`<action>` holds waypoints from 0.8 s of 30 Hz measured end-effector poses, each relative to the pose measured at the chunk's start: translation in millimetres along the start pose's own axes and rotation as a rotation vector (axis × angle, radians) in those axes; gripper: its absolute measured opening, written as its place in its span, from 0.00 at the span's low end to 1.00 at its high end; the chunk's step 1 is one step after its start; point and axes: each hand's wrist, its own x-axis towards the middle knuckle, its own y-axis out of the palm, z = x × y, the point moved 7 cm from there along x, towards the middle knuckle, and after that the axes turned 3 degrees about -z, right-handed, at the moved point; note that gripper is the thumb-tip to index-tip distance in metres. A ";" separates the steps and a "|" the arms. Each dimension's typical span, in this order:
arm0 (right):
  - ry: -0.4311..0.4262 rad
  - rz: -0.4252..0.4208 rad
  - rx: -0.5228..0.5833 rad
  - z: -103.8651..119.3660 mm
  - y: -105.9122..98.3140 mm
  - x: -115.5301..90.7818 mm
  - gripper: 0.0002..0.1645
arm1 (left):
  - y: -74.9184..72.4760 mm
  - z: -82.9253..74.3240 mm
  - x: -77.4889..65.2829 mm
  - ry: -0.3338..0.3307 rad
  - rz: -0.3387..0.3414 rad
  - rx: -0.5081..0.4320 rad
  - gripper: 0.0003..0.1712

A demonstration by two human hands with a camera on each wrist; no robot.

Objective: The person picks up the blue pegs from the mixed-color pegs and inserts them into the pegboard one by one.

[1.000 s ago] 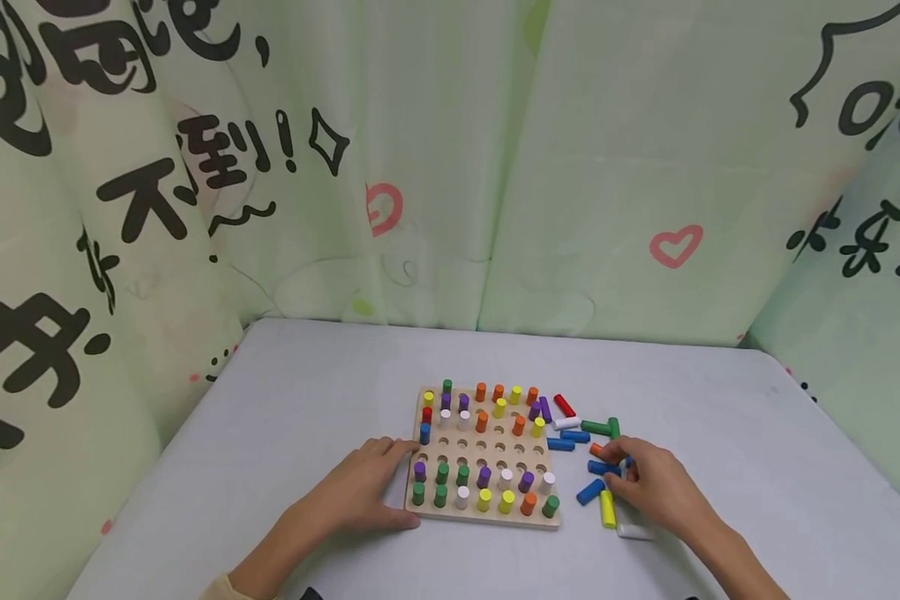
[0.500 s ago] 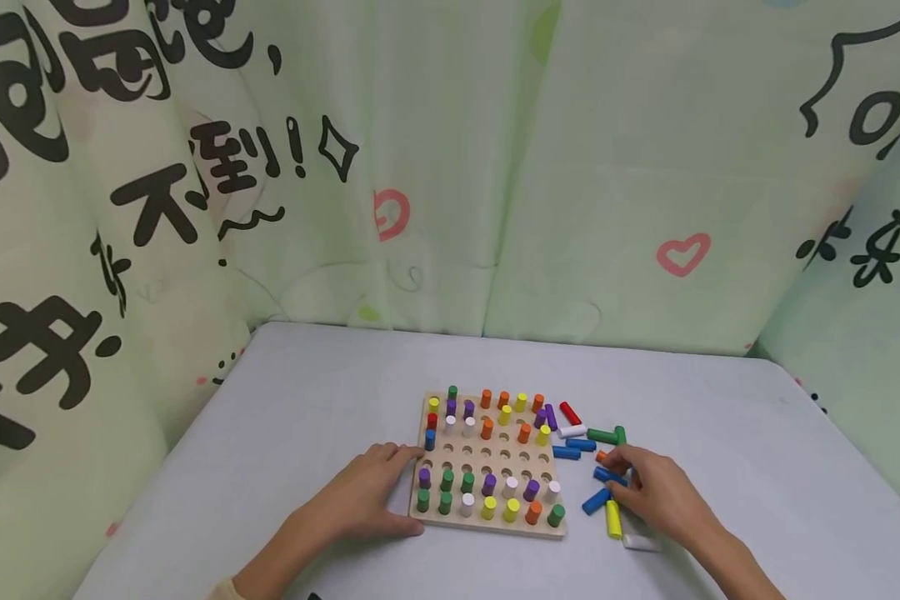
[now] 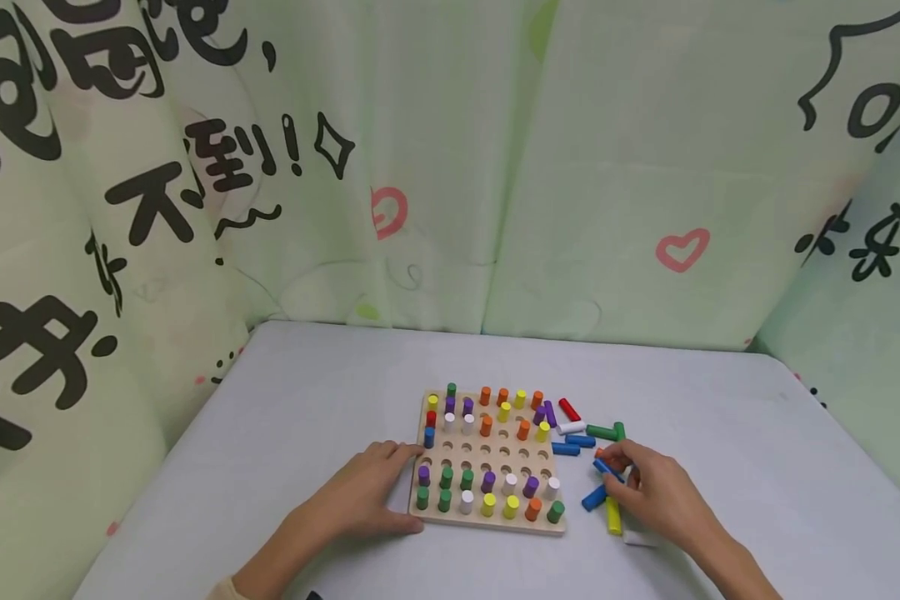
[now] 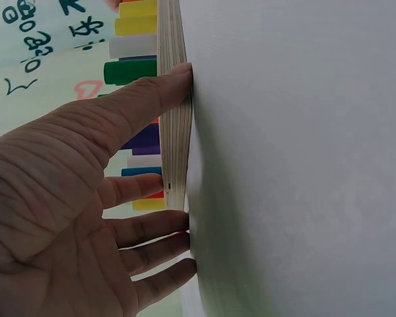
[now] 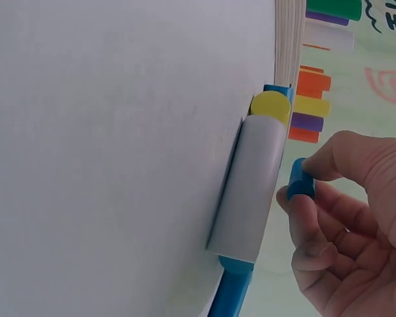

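Currently pinching a blue peg [image 5: 301,177] between thumb and fingertips of the right hand [image 3: 658,492], to the right of the wooden pegboard [image 3: 476,459]. Resting the left hand [image 3: 363,493], with fingers extended, along the pegboard's left side. With a red peg [image 3: 568,409], a yellow peg [image 3: 613,517] and a white peg [image 3: 572,427] lying right of the pegboard.

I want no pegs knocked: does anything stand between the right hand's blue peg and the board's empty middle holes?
Nothing upright visibly blocks the pinched blue peg; a loose blue peg lies flat just right of the board, probably low enough to clear.
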 end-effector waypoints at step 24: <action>-0.069 -0.085 0.097 29.2 -6.5 -11.5 0.15 | -2.5 -2.5 -1.8 -0.008 0.003 -0.003 0.53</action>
